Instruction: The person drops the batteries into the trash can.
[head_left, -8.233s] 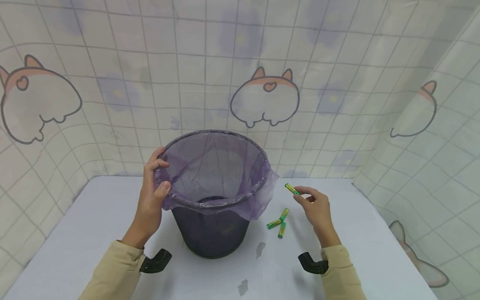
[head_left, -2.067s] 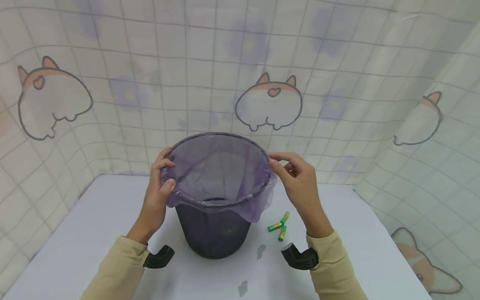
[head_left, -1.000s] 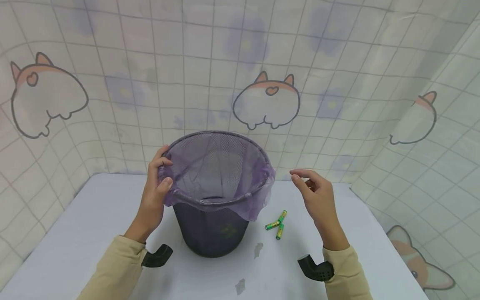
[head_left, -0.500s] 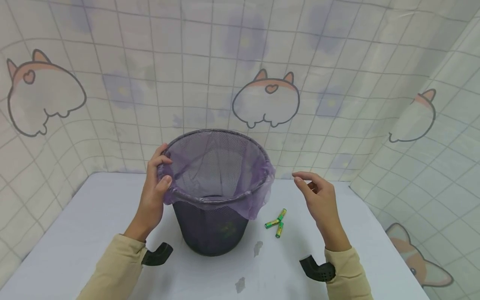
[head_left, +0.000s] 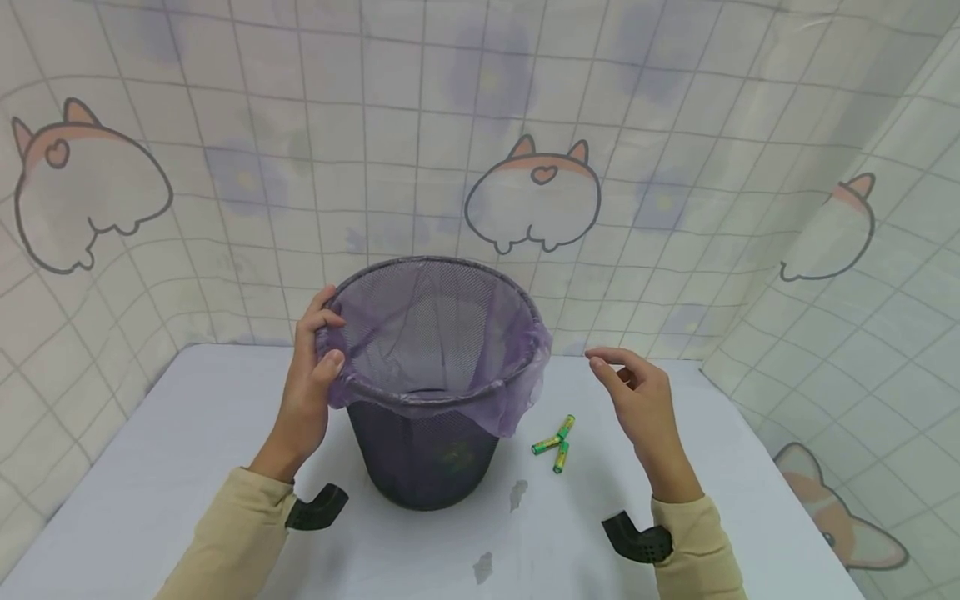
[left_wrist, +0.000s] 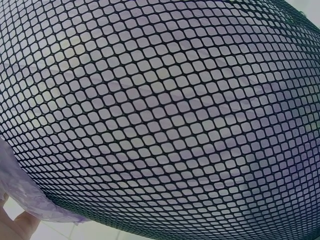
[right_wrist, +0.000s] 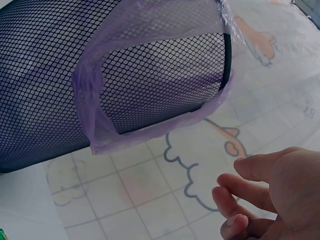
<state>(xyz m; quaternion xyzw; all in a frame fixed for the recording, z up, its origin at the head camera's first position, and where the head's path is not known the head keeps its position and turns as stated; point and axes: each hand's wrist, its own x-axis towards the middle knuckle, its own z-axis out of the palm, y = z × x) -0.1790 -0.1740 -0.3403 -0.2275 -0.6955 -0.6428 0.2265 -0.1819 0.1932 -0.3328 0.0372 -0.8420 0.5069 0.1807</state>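
My left hand (head_left: pixel 303 379) grips the left rim of a black mesh wastebasket (head_left: pixel 420 462), fingers outside and thumb over the edge. A thin purple bin liner (head_left: pixel 517 392) is folded over the rim and hangs lowest at the right. Greenish colour shows faintly through the mesh low down. To the right of the basket my right hand (head_left: pixel 637 396) hovers with fingers loosely bent; nothing is between them in the right wrist view. Below and left of it, three green-and-yellow batteries (head_left: pixel 547 446) lie touching on the table. Mesh fills the left wrist view, with left-hand fingertips (left_wrist: pixel 20 227) at its corner.
The white table (head_left: pixel 225 392) has two grey patches (head_left: pixel 483 568) in front of the basket. A tile-patterned curtain (head_left: pixel 405 167) with cartoon corgis encloses the back and sides. Black camera mounts (head_left: pixel 637 539) stick out from both wrists.
Earlier the right hand held a battery, then reached the basket's right rim. It has since drawn back right without the battery. The left hand has kept its grip.
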